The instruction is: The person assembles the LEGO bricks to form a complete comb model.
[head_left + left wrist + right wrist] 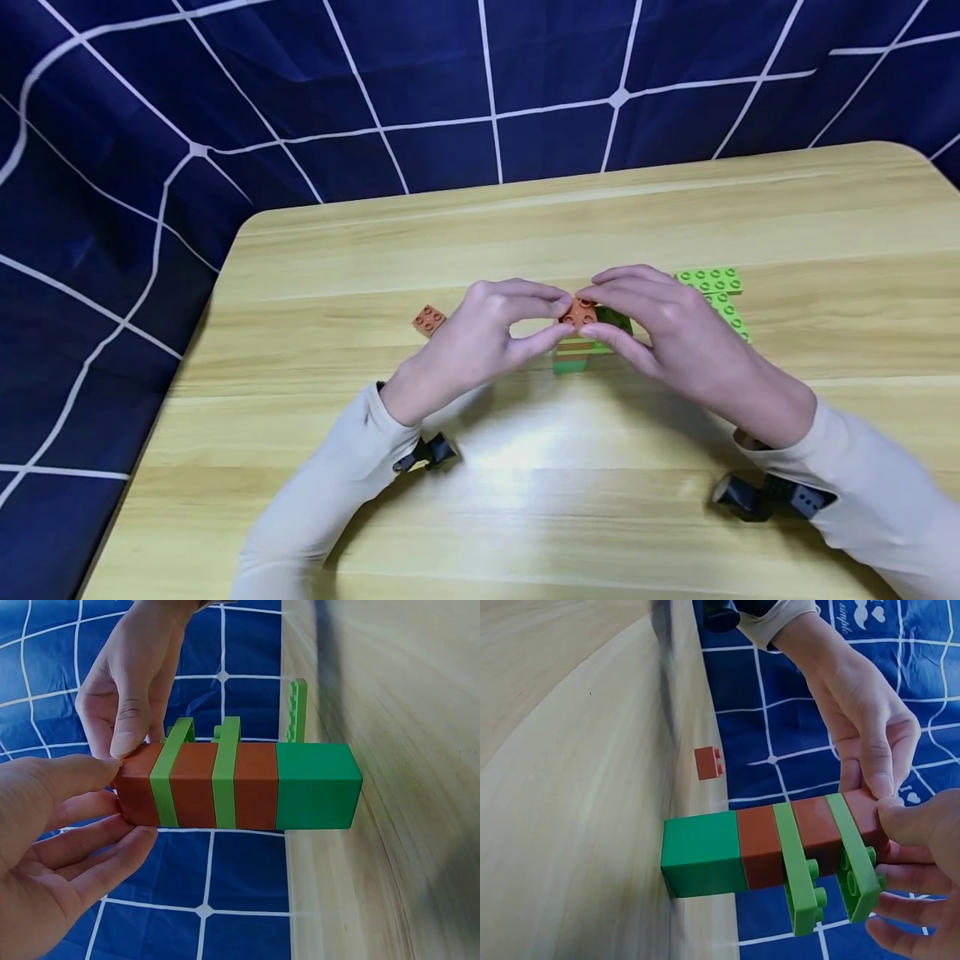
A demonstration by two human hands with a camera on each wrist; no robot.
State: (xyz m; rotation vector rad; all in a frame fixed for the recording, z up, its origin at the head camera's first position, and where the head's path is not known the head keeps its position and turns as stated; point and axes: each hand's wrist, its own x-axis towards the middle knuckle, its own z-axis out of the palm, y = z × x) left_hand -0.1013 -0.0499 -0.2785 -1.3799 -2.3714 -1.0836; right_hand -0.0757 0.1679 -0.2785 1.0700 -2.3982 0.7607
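Observation:
A tower of toy building bricks (255,787) stands on the table between my hands. Its base is a dark green block (703,855); above it, reddish-brown bricks alternate with light green plates (798,870) that jut out to one side. At the top sits a reddish-brown brick (579,314), studs up. My left hand (498,321) pinches this top brick from the left between thumb and fingers. From the other side my right hand (667,325) holds the same brick by thumb and fingertips. The fingers hide part of its sides.
One loose reddish-brown brick (428,320) lies left of the tower, beside my left wrist. Light green studded plates (708,281) lie to the right, partly behind my right hand. A dark blue cloth (435,75) with white lines hangs behind the wooden table (375,250).

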